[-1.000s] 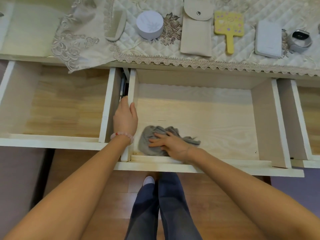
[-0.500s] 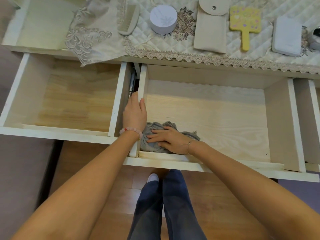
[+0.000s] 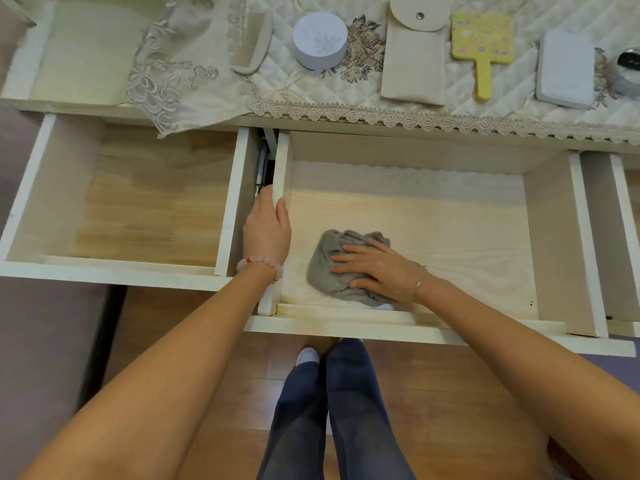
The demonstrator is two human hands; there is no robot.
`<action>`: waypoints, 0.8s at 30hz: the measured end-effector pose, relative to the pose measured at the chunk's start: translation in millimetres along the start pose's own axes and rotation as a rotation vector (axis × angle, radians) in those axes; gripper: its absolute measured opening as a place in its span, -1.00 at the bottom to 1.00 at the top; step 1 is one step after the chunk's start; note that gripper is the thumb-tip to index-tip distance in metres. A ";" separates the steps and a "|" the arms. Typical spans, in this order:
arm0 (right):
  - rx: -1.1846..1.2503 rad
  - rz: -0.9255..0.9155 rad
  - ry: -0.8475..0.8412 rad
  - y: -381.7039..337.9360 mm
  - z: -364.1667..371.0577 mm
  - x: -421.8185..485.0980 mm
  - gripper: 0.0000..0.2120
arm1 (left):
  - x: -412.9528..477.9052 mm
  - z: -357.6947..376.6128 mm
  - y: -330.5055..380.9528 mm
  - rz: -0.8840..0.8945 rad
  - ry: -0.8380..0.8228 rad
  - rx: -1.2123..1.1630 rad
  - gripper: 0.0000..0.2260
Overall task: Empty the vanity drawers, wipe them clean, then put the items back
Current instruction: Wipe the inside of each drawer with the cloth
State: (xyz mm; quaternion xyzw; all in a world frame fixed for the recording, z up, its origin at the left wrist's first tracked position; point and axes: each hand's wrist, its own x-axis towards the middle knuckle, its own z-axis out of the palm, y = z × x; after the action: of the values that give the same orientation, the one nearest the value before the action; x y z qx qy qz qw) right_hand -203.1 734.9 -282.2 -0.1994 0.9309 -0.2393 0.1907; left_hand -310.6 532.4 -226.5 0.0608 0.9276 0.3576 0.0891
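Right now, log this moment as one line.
step: wiping | right hand: flat on grey cloth | left hand: gripping middle drawer wall | items: on vanity top

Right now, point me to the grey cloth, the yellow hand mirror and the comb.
grey cloth [image 3: 329,261]: head view, bare left part beside the fingers.
yellow hand mirror [image 3: 482,36]: head view, middle of the square head.
comb [image 3: 250,43]: head view, middle of the teeth.

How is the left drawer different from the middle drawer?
The left drawer has a darker, honey-coloured bottom; the middle drawer has a paler one. The left drawer holds nothing, while the middle one has a grey cloth under the right hand. The left hand grips only the middle drawer's side. Both are open with white walls.
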 end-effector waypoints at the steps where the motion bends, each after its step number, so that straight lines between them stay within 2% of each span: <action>1: 0.000 0.042 0.018 8.3 -1.4 -9.9 -0.54 | -0.1 0.0 0.8 -0.002 0.000 0.002 -0.69; 6: 0.103 0.284 0.137 27.6 -7.6 -48.3 -0.49 | -1.2 0.0 2.5 -0.004 0.003 0.013 -0.71; 11: 0.087 0.339 0.104 23.8 -4.6 -48.8 -0.38 | -1.1 0.1 2.8 -0.001 0.008 0.019 -0.71; 19: 0.217 0.426 0.310 14.5 -7.6 -42.2 -0.61 | -2.1 -1.7 5.7 -0.023 -0.009 0.025 -0.68; 24: 0.368 0.609 0.440 1.1 -26.3 -45.1 -0.64 | -1.9 -3.9 6.1 -0.060 -0.047 0.016 -0.67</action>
State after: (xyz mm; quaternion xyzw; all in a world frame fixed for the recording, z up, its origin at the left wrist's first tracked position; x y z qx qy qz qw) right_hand -177.0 766.3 -249.7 0.1785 0.9075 -0.3713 0.0816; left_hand -309.3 534.0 -219.3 0.0421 0.9294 0.3460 0.1210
